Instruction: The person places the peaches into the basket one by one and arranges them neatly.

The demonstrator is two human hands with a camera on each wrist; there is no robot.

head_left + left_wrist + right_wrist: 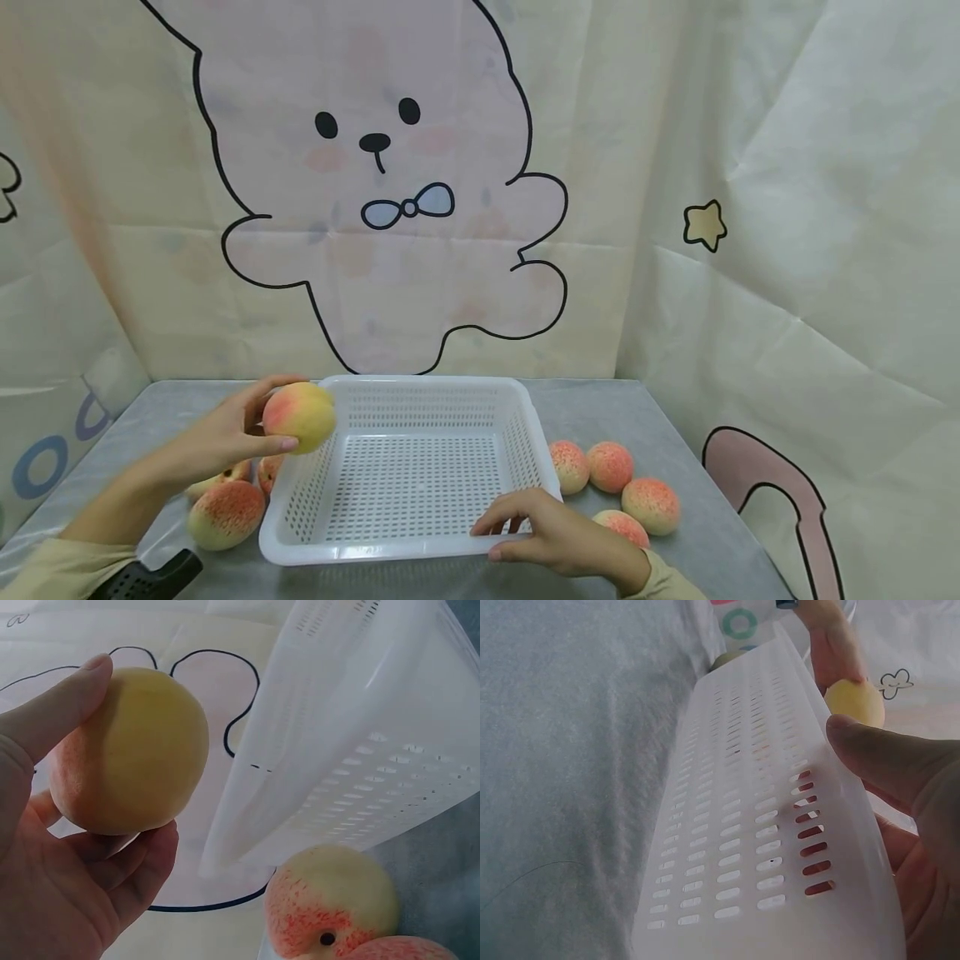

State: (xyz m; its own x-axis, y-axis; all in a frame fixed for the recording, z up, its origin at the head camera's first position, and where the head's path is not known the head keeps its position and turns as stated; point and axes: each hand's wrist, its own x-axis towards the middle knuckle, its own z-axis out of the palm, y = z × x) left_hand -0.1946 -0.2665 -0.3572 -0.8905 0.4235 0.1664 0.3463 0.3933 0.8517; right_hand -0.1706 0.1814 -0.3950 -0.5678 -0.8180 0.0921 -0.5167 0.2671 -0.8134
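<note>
Far left of the frame, a pale cloth wall printed with a blue ring; lower left corner, a beige sleeve and a dark perforated strap. Left hand left of centre, fingers grasping a yellow peach with a pink blush, thumb on one side, the other fingers curled round it. In the head view this peach overlaps the upper left corner of the basket; the left wrist view shows a gap between the two. Below that hand, lower left, a cluster of reddish peaches on the grey table, the front one speckled red and just beside the basket. Lower centre: white slotted basket, upright on the table, in front of a back cloth bearing a large pink outlined animal with a blue bow. Right hand at the basket's near right rim, thumb outside, other fingers over the inside, pinching the wall. Right of the basket, four red-flecked peaches, partly bunched, the nearest partly hidden by the right hand. Far right, wall cloth with a yellow star and, lower down, a pink curved shape.
</note>
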